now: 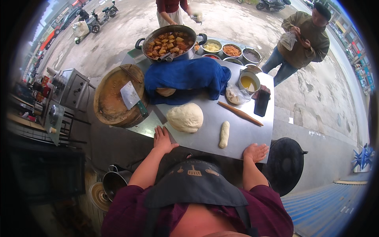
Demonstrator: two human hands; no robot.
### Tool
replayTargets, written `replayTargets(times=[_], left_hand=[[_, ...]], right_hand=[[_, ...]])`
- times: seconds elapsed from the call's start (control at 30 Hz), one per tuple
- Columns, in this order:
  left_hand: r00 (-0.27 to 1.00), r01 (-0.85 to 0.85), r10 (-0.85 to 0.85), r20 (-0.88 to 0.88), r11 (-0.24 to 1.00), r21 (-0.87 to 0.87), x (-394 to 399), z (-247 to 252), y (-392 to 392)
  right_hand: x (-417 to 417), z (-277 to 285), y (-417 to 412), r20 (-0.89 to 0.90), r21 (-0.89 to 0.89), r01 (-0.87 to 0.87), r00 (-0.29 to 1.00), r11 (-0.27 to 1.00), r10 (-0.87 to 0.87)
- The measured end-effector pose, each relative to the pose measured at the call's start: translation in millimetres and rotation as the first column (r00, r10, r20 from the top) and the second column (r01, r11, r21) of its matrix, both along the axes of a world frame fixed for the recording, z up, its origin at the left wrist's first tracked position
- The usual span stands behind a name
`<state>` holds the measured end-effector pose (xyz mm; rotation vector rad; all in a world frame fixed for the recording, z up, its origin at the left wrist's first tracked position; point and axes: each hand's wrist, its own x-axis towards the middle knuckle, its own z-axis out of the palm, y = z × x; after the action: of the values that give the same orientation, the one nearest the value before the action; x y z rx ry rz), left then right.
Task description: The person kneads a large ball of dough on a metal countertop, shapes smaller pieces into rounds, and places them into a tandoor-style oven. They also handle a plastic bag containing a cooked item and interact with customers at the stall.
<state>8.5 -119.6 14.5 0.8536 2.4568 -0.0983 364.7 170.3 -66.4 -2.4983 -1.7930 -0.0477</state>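
My left hand [162,140] lies flat with its fingers apart at the near edge of the metal table [204,139], holding nothing. Just beyond it rests a large ball of dough [185,118]. At the table's near right corner my right hand [255,152] is spread flat, also holding nothing. A short dough roll [224,134] lies between the hands, nearer the right one. Behind that roll a tapered wooden rolling pin [240,113] lies aslant. A blue cloth [186,75] partly covers a pale, bread-like piece [165,91] behind the dough ball.
Left: a round wooden chopping block [106,97] with a cleaver [130,95]. Far side: a pot of stewed chunks [170,44], bowls of shredded food [231,50]. Right: a bowl of yellow liquid [249,83], a phone [262,102], a black round lid [285,167]. Two people stand beyond.
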Motion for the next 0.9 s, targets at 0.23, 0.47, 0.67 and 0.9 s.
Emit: replayTargets(times=[0.23, 0.47, 0.67, 0.9], left_hand=[[1.000, -0.008, 0.008, 0.005, 1.000, -0.013, -1.6, -0.6, 2.3], [1.000, -0.009, 0.009, 0.014, 0.999, -0.031, 0.2, 7.9, 4.6], [1.000, -0.002, 0.002, 0.004, 1.000, -0.018, 0.3, 3.8, 1.3], [1.000, -0.011, 0.011, 0.015, 1.000, -0.025, 1.6, 7.0, 2.1]], right_hand=[[1.0, -4.6, 0.5, -0.020, 0.023, -0.012, 1.000, 1.000, 0.013], [-0.2, -1.4, 2.2, -0.034, -0.004, 0.005, 0.999, 1.000, -0.005], [0.9, -5.0, -1.4, -0.009, 0.023, -0.010, 1.000, 1.000, 0.010], [2.9, -8.6, -0.3, -0.026, 0.047, -0.008, 1.000, 0.999, 0.010]])
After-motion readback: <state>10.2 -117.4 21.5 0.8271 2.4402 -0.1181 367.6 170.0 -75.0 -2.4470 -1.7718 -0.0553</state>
